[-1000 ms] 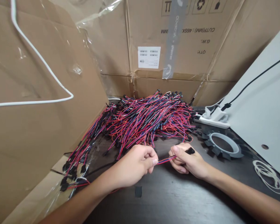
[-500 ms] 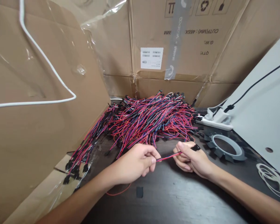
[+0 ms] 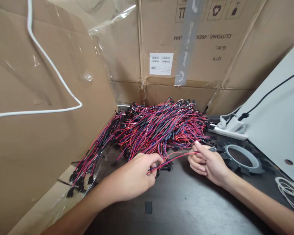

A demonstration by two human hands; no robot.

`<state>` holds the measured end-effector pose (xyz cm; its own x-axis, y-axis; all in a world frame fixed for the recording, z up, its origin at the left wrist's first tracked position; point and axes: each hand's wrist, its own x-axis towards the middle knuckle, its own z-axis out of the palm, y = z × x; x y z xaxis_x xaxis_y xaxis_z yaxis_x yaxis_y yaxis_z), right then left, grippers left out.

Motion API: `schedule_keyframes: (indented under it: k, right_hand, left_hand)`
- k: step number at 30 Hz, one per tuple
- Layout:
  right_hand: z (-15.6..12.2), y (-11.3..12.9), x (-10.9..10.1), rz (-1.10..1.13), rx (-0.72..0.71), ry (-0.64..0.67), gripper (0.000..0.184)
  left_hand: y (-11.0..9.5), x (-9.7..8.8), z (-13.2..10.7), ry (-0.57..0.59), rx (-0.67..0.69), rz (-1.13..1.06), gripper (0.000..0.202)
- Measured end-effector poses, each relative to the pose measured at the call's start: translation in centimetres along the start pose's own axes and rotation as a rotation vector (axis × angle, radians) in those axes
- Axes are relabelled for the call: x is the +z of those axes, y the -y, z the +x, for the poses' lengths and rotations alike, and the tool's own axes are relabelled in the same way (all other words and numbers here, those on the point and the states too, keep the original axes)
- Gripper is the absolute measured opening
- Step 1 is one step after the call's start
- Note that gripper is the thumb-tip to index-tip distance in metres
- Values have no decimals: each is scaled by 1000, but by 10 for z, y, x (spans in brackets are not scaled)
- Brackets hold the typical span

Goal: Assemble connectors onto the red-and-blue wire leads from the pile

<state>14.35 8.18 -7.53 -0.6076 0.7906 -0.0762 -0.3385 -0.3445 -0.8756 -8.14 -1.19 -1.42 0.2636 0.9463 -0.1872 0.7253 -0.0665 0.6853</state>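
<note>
The dark bench catches a pale sheen of light toward its front. Behind it stands a large cardboard box, its print upside down, bearing a white label and grey tape. Brown cardboard walls the left side; a white panel slants in at right.

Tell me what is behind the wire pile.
Behind the wire pile stands brown cardboard bearing a white label, grey tape and upside-down print. The pile hides part of the cardboard's foot and anything lying low there.
</note>
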Motion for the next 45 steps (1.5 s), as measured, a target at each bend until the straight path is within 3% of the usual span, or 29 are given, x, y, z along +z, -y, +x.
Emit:
schedule_keyframes:
  k: [10,17,22,27,32,37,40,45]
  right_hand:
    - [4,4,-7,85,31,-95,55]
    - [6,6,-8,104,26,-108,60]
    - [8,5,-10,131,13,-117,61]
    - [9,4,-9,129,-7,-129,57]
    - [9,3,-8,96,-45,-105,55]
    - [8,4,-7,15,-90,-95,53]
    - [7,5,-6,-4,-116,-78,52]
    - [4,3,0,-33,-124,-22,51]
  left_hand:
    - [-3,-5,10,-182,-33,-27,10]
    - [5,-9,14,-253,-7,-33,16]
    - [10,-19,16,-268,-50,-179,15]
    - [9,-25,16,-355,25,-174,18]
    - [9,-24,18,-313,43,-415,16]
    - [10,-21,22,-293,3,-475,14]
    - [11,-18,22,-302,-59,-332,11]
    - [14,-8,19,-411,-46,276,13]
